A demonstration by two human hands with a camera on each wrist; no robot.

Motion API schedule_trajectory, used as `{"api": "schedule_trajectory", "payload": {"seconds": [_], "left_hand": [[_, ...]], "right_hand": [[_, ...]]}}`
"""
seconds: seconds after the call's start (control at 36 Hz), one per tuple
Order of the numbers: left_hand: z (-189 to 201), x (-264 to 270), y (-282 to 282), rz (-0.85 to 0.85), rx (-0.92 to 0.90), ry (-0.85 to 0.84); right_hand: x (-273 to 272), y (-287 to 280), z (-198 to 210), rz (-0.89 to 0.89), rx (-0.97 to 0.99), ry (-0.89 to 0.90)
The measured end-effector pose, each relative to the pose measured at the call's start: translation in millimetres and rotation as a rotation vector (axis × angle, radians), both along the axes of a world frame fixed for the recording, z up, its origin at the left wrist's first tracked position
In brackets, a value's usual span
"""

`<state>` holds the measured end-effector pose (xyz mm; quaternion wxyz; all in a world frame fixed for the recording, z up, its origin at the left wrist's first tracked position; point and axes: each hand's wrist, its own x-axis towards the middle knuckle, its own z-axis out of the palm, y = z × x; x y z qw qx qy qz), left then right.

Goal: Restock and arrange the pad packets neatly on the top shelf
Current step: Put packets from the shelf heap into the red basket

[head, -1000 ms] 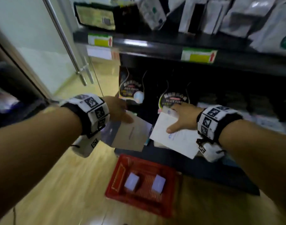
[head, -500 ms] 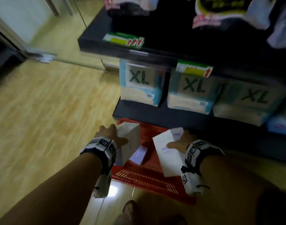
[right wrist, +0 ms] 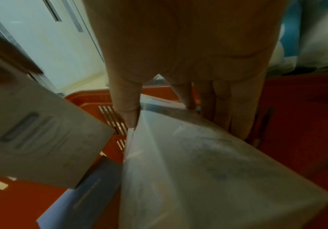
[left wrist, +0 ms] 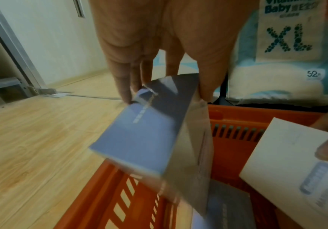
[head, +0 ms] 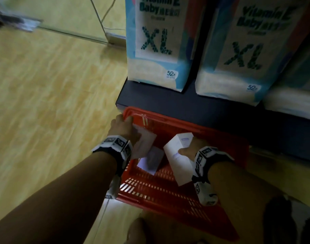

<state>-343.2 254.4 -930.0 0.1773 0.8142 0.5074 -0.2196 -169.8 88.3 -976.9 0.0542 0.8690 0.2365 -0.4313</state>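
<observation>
Pad packets held over a red basket (head: 168,196) on the wooden floor (head: 54,103), beside the bottom shelf (head: 186,104). Left hand (head: 122,127): fingers (left wrist: 124,86) and thumb pinching the top end of a blue-faced packet (left wrist: 139,139), which hangs tilted above the basket's left side. Right hand (head: 191,147): fingers (right wrist: 218,108) and thumb grasping a white packet (head: 177,162), also tilted. A third packet (head: 150,161) lies inside the basket between them. Two large XL baby packs (head: 156,41) stand upright on the shelf behind
</observation>
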Motion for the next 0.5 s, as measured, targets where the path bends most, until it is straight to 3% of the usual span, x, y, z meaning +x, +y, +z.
{"api": "schedule_trajectory", "payload": {"seconds": [0.08, 0.19, 0.25, 0.33, 0.5], "left_hand": [[11, -2, -3, -0.062, -0.013, -0.03], [38, -10, -15, -0.142, -0.056, 0.042], [57, -13, -20, -0.169, -0.076, 0.068], [93, -18, -26, -0.188, -0.113, 0.101], [197, -2, -23, -0.238, -0.075, 0.098]], "right_hand": [[0, -2, 7, 0.091, -0.04, -0.008], [1, -21, 27, 0.228, -0.028, -0.04], [0, -29, 44, 0.296, -0.114, -0.012], [6, -32, 87, 0.255, -0.138, 0.065], [28, -27, 208, 0.354, -0.002, 0.019]]}}
